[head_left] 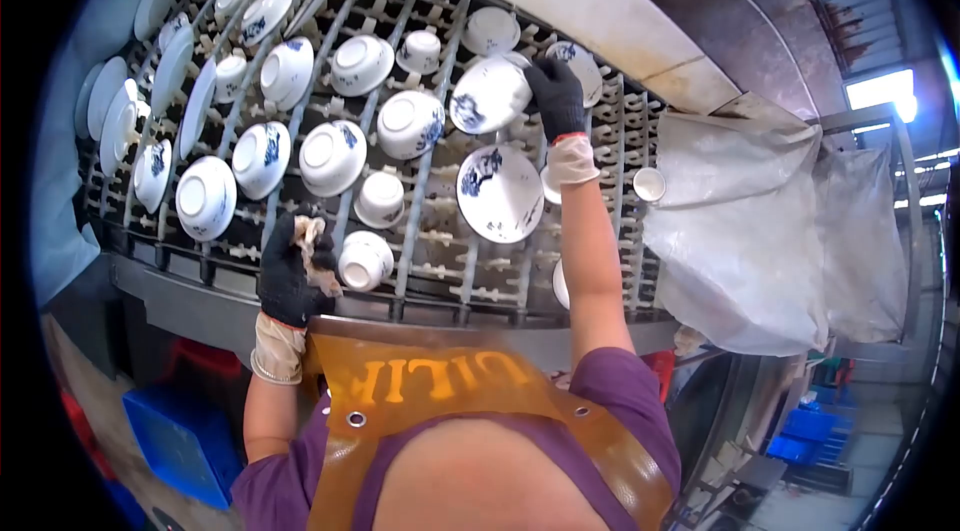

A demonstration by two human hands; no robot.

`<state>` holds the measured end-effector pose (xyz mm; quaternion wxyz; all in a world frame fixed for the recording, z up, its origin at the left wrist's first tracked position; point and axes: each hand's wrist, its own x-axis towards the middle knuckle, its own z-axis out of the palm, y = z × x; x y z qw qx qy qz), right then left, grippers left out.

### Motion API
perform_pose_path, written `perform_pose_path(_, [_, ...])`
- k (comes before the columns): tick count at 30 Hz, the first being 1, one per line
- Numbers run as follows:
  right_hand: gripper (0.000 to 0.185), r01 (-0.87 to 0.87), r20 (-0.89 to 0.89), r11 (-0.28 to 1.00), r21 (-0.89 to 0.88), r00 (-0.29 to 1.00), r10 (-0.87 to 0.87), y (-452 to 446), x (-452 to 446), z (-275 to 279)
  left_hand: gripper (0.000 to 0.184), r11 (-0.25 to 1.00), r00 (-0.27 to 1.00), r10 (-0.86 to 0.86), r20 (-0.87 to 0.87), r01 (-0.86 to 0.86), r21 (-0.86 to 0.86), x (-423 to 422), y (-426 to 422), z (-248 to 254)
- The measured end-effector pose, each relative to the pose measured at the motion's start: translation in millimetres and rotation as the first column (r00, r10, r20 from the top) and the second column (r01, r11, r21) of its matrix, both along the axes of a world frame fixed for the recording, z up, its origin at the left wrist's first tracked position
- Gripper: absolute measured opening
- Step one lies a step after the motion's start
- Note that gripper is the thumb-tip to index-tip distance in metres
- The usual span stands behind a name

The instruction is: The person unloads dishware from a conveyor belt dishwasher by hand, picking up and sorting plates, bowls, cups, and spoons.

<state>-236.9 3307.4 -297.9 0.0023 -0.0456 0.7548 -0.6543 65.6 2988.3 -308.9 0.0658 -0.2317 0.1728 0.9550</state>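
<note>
My right hand [556, 96], in a black glove, has its fingers closed at the right rim of a white oval plate [490, 94] with blue floral patterns. Below that plate, another blue-patterned plate [500, 194] lies on the rack. My left hand [288, 269], also black-gloved, is closed around a crumpled beige cloth [312, 249] at the rack's near edge. Just right of it sits a small upturned bowl [365, 261], with another small bowl [380, 199] above. Past the right hand, a further patterned plate [590, 81] is partly covered by the glove.
Several upturned bowls and leaning plates fill the left of the slatted conveyor rack [440, 261]. A small white cup [649, 184] sits at its right edge, beside a hanging plastic sheet [740, 221]. A blue crate [180, 441] stands below, left.
</note>
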Motion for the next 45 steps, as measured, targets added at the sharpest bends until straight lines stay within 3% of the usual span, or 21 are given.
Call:
perform_pose_path(2, [0.026,-0.044,0.168,0.975,-0.219,0.982,0.082,-7.6,17.8,8.7,0.026,0.831,0.997,0.080,-0.007,-0.070,-0.552,6.3,18.2,29.3])
perform_pose_path(3, [0.025,-0.225,0.048,0.968,0.112,0.974,0.220,-1.2,15.5,1.6,0.028,0.887,0.995,0.103,-0.006,-0.094,-0.453,9.0,17.7,28.7])
perform_pose_path(5, [0.028,-0.346,-0.105,0.683,0.644,0.844,0.526,15.7,20.1,-29.5,0.030,0.930,0.989,0.145,0.000,-0.136,-0.343,17.3,11.2,20.4])
perform_pose_path(7, [0.031,-0.433,0.067,0.518,0.738,0.811,0.582,30.5,46.6,-50.8,0.033,0.975,0.982,0.181,-0.061,-0.187,-0.117,30.6,-2.2,1.2])
perform_pose_path(10, [0.031,-0.465,0.251,0.547,0.696,0.872,0.421,26.4,69.8,-5.5,0.034,0.988,0.985,0.144,-0.096,-0.148,-0.038,38.6,-0.9,14.8])
perform_pose_path(13, [0.032,-0.383,0.079,0.717,0.583,0.904,0.419,16.2,89.5,28.1,0.035,0.982,0.979,0.148,-0.137,-0.162,-0.094,40.2,1.4,7.4])
perform_pose_path(16, [0.035,-0.444,0.367,0.890,0.101,0.848,0.382,-3.4,102.6,69.0,0.037,0.972,0.974,0.219,-0.065,-0.223,-0.075,31.7,5.3,-3.3])
perform_pose_path(19, [0.049,0.008,0.030,0.939,0.344,0.999,-0.019,29.8,27.5,21.4,0.040,0.999,0.977,0.051,-0.208,-0.047,0.024,32.6,6.6,-1.7])
perform_pose_path(21, [0.068,0.463,-0.453,0.582,0.668,0.874,-0.175,80.8,-36.0,-32.3,0.037,0.994,0.979,0.077,-0.191,-0.090,-0.058,35.6,12.5,-3.6])
perform_pose_path(22, [0.062,0.485,-0.361,0.611,0.625,0.874,-0.325,103.1,-67.1,-69.7,0.034,0.975,0.975,0.175,-0.139,-0.191,-0.111,33.8,19.9,-1.4])
perform_pose_path(24, [0.060,0.430,-0.207,0.670,0.605,0.898,-0.389,151.6,-122.0,-138.4,0.025,0.936,0.946,0.322,-0.032,-0.323,-0.138,25.0,37.5,13.8])
perform_pose_path(27, [0.062,0.303,0.104,0.878,0.370,0.926,-0.363,159.0,-145.9,-130.0,0.024,0.981,0.987,0.132,-0.096,-0.144,-0.133,27.3,36.1,13.9])
perform_pose_path(29, [0.056,0.345,-0.035,0.917,0.198,0.938,-0.345,127.6,-124.1,-86.6,0.026,0.976,0.981,0.172,-0.090,-0.182,-0.120,25.3,44.1,17.8])
perform_pose_path(31, [0.052,0.490,-0.419,0.786,0.377,0.847,-0.327,99.5,-96.6,-43.6,0.027,0.966,0.980,0.187,-0.065,-0.195,-0.168,28.3,45.6,5.1])
perform_pose_path(33, [0.043,0.355,-0.416,0.795,0.492,0.898,-0.144,70.1,-55.9,-2.8,0.029,0.952,0.971,0.227,-0.076,-0.238,-0.191,25.7,53.2,12.0])
perform_pose_path(35, [0.039,-0.043,0.006,0.954,0.298,0.999,0.043,76.6,-49.8,-6.5,0.029,0.940,0.972,0.215,-0.095,-0.233,-0.248,26.6,54.1,6.1])
perform_pose_path(37, [0.043,-0.422,0.267,0.745,0.516,0.906,0.328,87.9,-15.4,20.5,0.029,0.971,0.983,0.139,-0.120,-0.159,-0.176,27.8,54.8,9.8])
perform_pose_path(38, [0.045,-0.575,0.153,0.482,0.661,0.732,0.664,117.7,-26.3,-23.6,0.029,0.959,0.978,0.166,-0.124,-0.189,-0.211,27.6,58.2,7.9])
perform_pose_path(39, [0.050,-0.678,0.268,0.350,0.647,0.631,0.728,120.4,-1.9,-14.6,0.029,0.944,0.973,0.190,-0.132,-0.218,-0.248,26.9,61.8,5.0])
perform_pose_path(42, [0.041,-0.355,0.292,0.033,0.934,0.816,0.499,102.9,43.4,-34.9,0.031,0.963,0.973,0.146,-0.181,-0.182,-0.201,28.0,61.7,5.7])
perform_pose_path(45, [0.046,-0.071,-0.079,0.533,0.843,0.964,0.253,89.3,85.5,-24.6,0.030,0.951,0.966,0.181,-0.185,-0.220,-0.217,28.8,62.7,-6.0])
